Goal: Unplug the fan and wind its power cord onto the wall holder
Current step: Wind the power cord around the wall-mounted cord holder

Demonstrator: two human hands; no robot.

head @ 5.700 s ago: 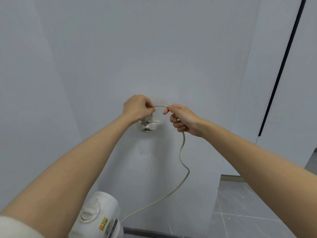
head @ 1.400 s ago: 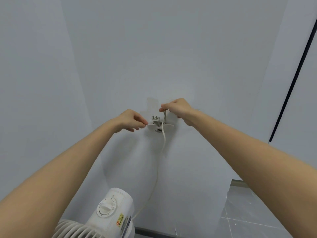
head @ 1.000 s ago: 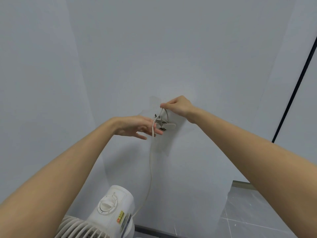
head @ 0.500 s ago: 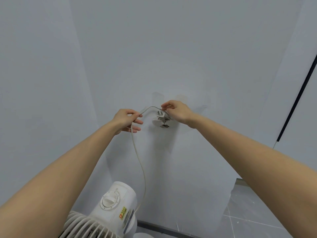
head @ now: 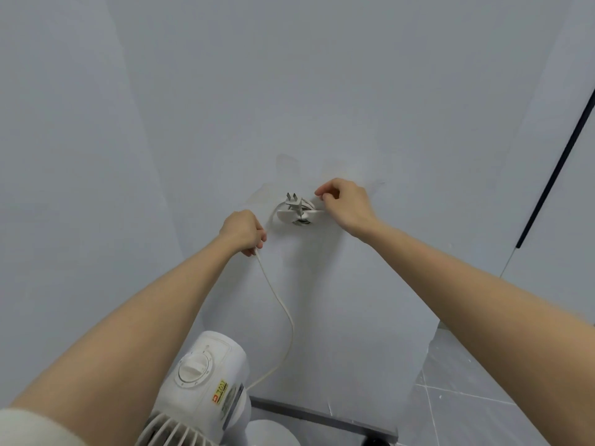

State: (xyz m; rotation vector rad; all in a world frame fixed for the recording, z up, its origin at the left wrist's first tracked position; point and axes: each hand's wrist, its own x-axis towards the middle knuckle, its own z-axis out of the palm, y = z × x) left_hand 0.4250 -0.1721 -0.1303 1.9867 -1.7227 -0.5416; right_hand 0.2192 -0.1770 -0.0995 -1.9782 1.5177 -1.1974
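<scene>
A small white wall holder is fixed to the grey wall, with cord turns around it and the plug standing on top, prongs up. My left hand is just lower left of the holder, shut on the white power cord, which hangs down in a curve to the white fan at the bottom. My right hand is at the holder's right end, its fingertips pinched by the holder's right arm; what they pinch is too small to tell.
A grey wall corner runs down on the left. A dark vertical door edge stands at the right. Grey floor tiles and a dark baseboard lie below, beside the fan's base.
My left hand has dropped from level with the holder to below left of it, pulling the cord down around the holder's left side. My right hand stays at the holder's right end.
</scene>
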